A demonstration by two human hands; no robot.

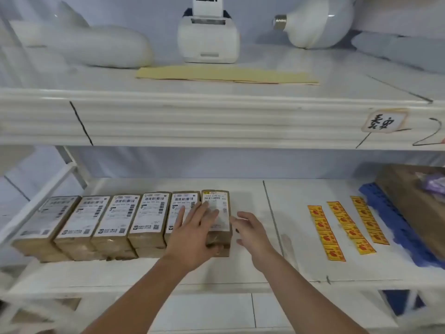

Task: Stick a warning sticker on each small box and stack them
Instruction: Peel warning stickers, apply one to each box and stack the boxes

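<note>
Several small brown boxes [113, 225] with white shipping labels stand side by side in stacks on the lower white shelf [272, 266]. The rightmost box [218, 201] carries a small yellow sticker at its far end. My left hand [196, 233] lies flat on that box, fingers spread, thumb wrapped around its near end. My right hand [252, 231] hovers just right of the box with fingers apart and holds nothing. Three strips of yellow and red warning stickers [346, 225] lie on the shelf to the right.
A blue mat [390, 222] and a large cardboard box [414, 201] sit at the far right of the lower shelf. On the upper shelf stand a white label printer [208, 37], a large bulb [317, 22], a white bag [96, 44] and a yellow sheet [226, 74].
</note>
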